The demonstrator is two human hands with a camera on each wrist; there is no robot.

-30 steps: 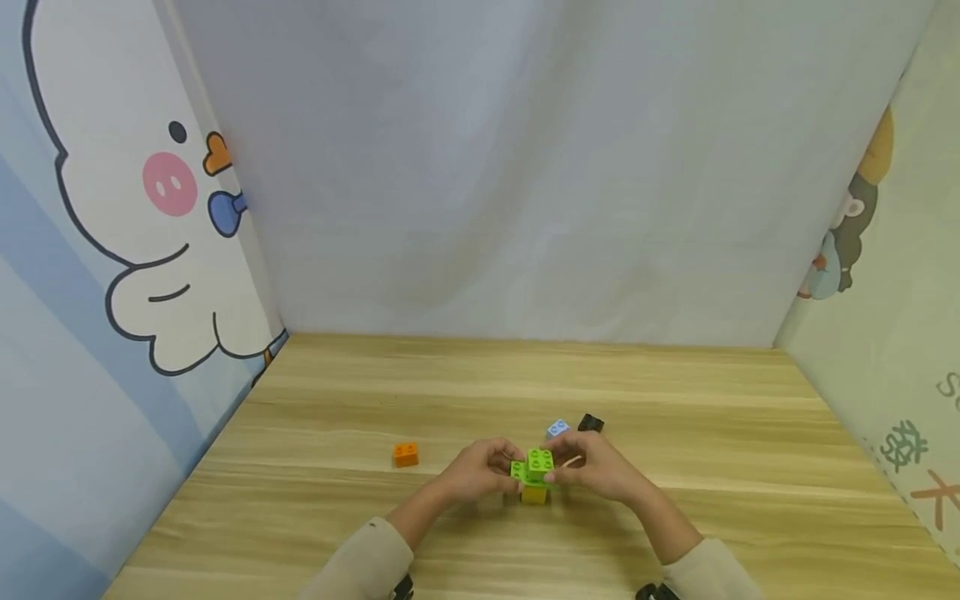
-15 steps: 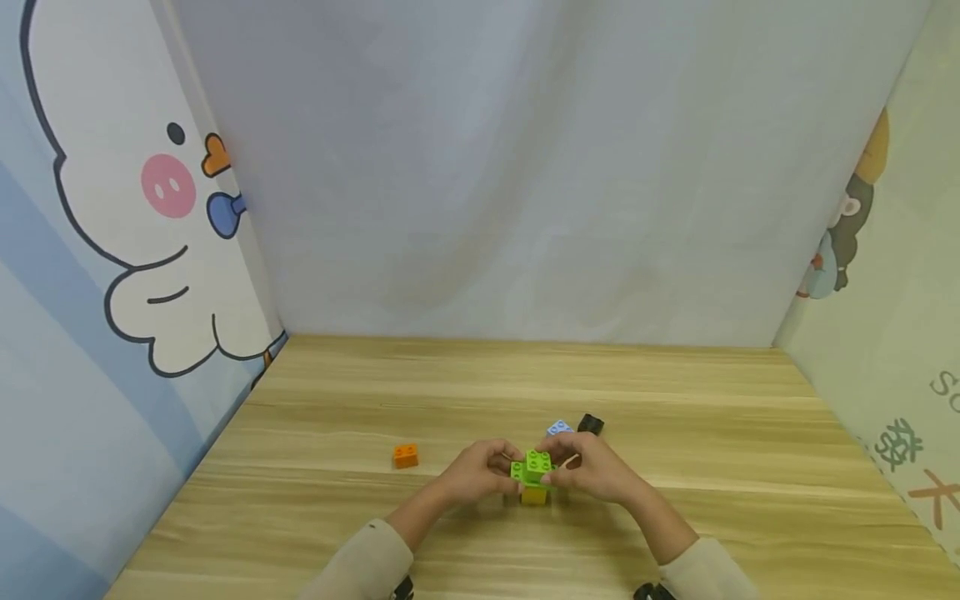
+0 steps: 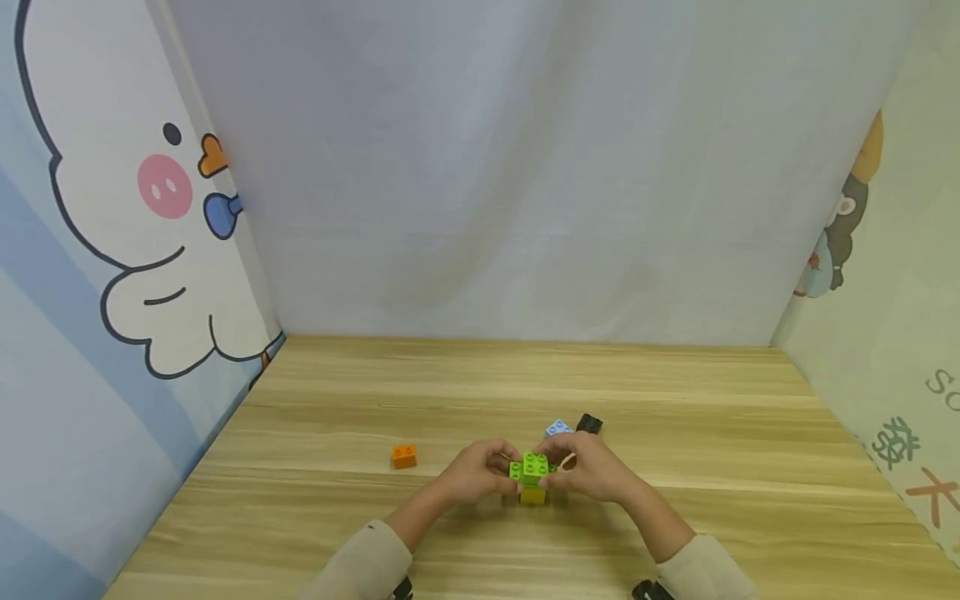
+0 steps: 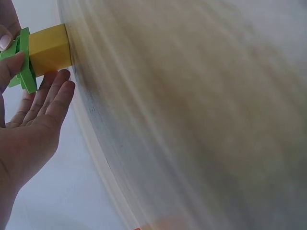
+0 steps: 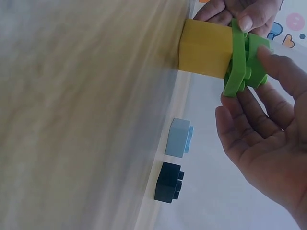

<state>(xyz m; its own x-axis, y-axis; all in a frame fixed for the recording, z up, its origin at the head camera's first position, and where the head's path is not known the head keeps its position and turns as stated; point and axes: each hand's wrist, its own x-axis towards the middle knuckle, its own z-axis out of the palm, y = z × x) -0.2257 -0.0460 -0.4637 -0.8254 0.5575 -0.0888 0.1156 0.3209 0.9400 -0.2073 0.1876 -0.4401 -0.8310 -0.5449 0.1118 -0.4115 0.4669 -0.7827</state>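
Both hands, left hand (image 3: 477, 472) and right hand (image 3: 592, 468), pinch the flat green plastic brick (image 3: 532, 468) atop the yellow plastic block (image 3: 533, 496), near centre of the wooden table (image 3: 675, 400).

We see a table (image 3: 675, 392) of pale wood or wood-look laminate across the lower half of the head view, smooth, with a soft sheen and fine grain lines. At bottom centre, the green brick (image 3: 533, 467) and the yellow block (image 3: 533, 496) beneath it look like moulded plastic, smooth and slightly glossy. We find the same finish on the orange brick (image 3: 403, 456) to their left, and on the light blue brick (image 3: 557, 428) and black brick (image 3: 589, 423) just above. The backdrop (image 3: 525, 167) filling the upper frame looks like matt grey cloth, faintly creased. We see beige, matt fabric sleeves (image 3: 360, 558) along the bottom edge.
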